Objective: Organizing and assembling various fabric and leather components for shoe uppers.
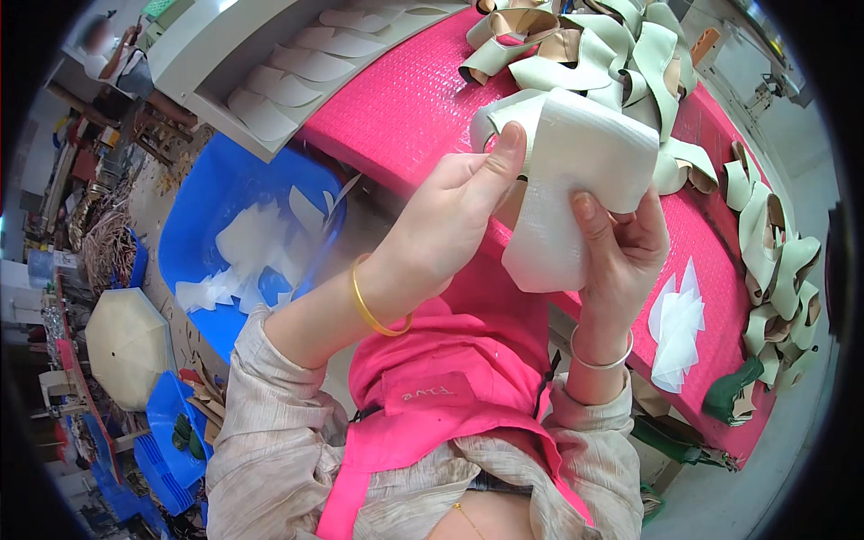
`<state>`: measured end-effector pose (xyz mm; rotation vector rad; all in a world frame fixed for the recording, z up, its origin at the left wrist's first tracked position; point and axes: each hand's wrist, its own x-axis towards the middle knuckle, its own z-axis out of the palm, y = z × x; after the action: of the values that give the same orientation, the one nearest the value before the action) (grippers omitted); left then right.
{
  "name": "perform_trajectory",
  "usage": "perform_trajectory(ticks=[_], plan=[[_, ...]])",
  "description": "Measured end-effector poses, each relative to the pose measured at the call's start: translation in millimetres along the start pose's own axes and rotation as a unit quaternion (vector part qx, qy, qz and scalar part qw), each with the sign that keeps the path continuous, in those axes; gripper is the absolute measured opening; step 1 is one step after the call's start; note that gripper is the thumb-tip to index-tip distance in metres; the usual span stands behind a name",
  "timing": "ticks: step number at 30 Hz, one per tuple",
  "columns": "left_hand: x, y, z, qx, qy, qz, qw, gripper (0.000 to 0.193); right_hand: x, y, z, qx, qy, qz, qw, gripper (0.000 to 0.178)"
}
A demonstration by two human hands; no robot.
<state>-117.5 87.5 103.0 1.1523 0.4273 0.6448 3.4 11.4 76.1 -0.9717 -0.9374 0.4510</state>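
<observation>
Both hands hold a pale shoe upper up above the pink-covered table. Its broad, smooth whitish face is turned toward me, with a curled pale green edge on its left. My left hand pinches that left edge, thumb on top and fingers hidden behind. My right hand grips the lower right part between thumb and fingers. Beyond the hands lies a pile of pale green shoe uppers with tan insides. Thin white cut pieces lie loosely stacked on the table to the right of my right hand.
A grey-white machine bearing rows of curved white pieces stands at the far left of the pink table. Below it is a blue bin with white scraps. More uppers line the right edge. A person sits far off.
</observation>
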Motion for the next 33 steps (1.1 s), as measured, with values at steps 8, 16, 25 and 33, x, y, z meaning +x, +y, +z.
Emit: perform_trajectory(ticks=[8, 16, 25, 33], plan=[[3, -8, -8, 0.155, -0.029, 0.014, 0.987, 0.038, 4, -1, 1, 0.002, 0.01, 0.011, 1.0, 0.044], [54, 24, -2, 0.048, -0.024, 0.053, 0.997, 0.028, -15, -1, 2, -0.037, 0.023, -0.03, 0.999, 0.075], [72, 38, 20, 0.039, -0.002, 0.053, 0.998, 0.03, -6, 5, -8, -0.062, 0.092, 0.009, 0.994, 0.059], [71, 31, 19, -0.052, -0.079, 0.021, 0.995, 0.034, -3, 14, -10, -0.036, 0.092, 0.001, 0.995, 0.059]])
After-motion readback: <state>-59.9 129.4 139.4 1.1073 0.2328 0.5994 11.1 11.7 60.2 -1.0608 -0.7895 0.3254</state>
